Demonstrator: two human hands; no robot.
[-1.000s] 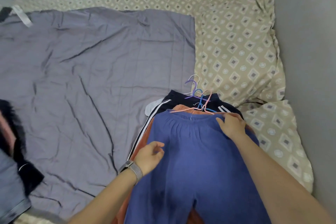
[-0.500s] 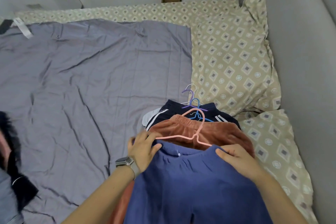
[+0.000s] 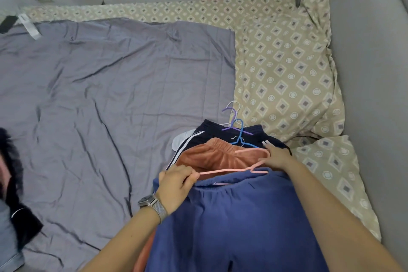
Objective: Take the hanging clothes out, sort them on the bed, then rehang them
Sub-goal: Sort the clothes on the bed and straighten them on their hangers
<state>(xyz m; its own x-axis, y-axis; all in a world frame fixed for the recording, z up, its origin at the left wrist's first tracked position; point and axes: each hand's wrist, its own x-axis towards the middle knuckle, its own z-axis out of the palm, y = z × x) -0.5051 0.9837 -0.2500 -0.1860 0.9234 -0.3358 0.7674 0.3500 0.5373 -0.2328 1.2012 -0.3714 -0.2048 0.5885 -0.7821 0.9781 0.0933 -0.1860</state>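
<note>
Clothes (image 3: 220,157) are lying stacked near the bed's (image 3: 110,95) right edge, sorting seemingly underway and rehanging undone, while the left hand (image 3: 176,183) is pinching the pink hanger (image 3: 223,170) and the right hand (image 3: 277,157) is gripping its hook end.

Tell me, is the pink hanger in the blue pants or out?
Mostly out. The pink hanger lies above the blue pants waistband, gripped by both the left hand and right hand.

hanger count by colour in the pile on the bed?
Pink hanger, held by both hands: 1
Blue hanger: 1
Purple hanger: 1
White hanger: 1
Total: 4 visible
</note>
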